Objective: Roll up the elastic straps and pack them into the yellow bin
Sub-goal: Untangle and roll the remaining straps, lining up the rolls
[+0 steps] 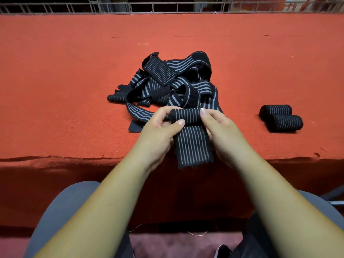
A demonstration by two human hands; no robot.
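The counter (55,71) is covered with rough orange-red felt. Both hands pinch one black elastic strap (191,140) with thin grey lines. The left hand (160,131) and right hand (221,131) hold the rolled top part at its two ends, and the flat tail hangs over the counter edge. Behind lies a tangled pile of straps (173,82). Two finished rolls (281,118) lie touching at the right.

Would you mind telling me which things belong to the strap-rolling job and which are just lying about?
Job: half-rolled strap, held by left hand and right hand; pile of loose straps; two finished rolls.
Lying about: wire rack; stray thread.
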